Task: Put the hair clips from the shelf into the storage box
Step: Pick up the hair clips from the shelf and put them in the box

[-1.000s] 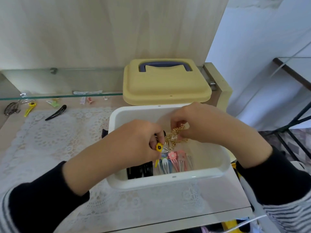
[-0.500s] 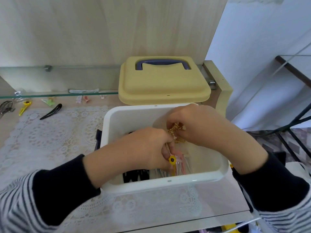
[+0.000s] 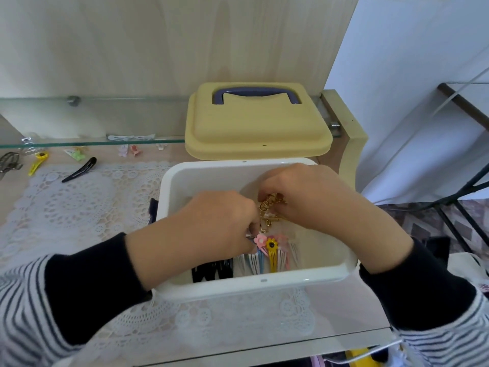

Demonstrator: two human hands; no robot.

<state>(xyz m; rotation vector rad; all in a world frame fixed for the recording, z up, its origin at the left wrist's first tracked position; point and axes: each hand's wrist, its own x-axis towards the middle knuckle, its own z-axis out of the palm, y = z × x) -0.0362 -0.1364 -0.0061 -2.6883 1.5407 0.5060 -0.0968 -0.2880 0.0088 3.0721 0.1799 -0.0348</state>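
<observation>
both in the storage box [image 3: 264, 283] rn: right hand [image 3: 312, 197] pinching gold clips [image 3: 268, 207] mid-box, left hand [image 3: 211, 226] curled at their 9 o'clock, can't tell what it's got tbh. flower clips [image 3: 272, 252] at box's 6. black clip [image 3: 79, 170] lying outside, box's 10 o'clock.

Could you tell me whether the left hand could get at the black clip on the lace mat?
Probably yes: the left hand is down in the storage box, but nothing tall stands on the lace mat between it and the black clip.
</observation>
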